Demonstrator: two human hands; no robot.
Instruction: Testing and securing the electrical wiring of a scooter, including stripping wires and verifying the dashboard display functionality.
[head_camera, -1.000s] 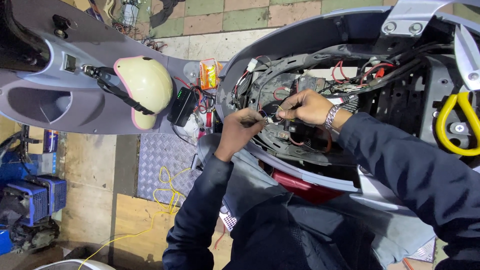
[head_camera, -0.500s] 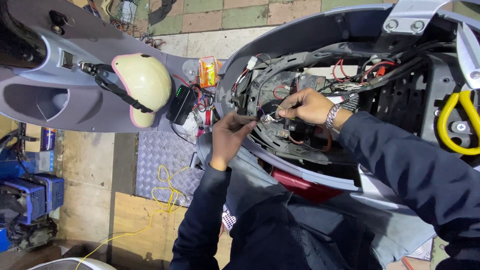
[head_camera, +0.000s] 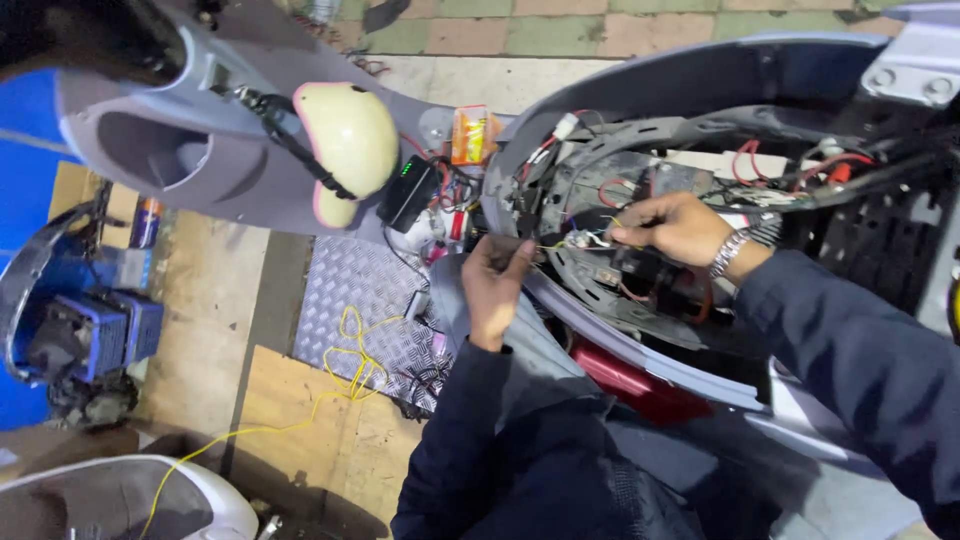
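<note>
Head view shows the left hand (head_camera: 497, 285) and right hand (head_camera: 675, 228) each pinching an end of a thin yellow wire (head_camera: 572, 243) (too fine to trace fully) inside the open scooter body (head_camera: 640, 90). Tangled cables beneath hide the wire's far end, and dark sleeves cover both forearms.

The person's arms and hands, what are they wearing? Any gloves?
No gloves: both hands are bare. The left hand comes out of a long dark navy sleeve that reaches the wrist. The right hand has the same dark navy sleeve, and a silver metal-link wristband, like a watch or bracelet, shows just before the cuff.
</note>
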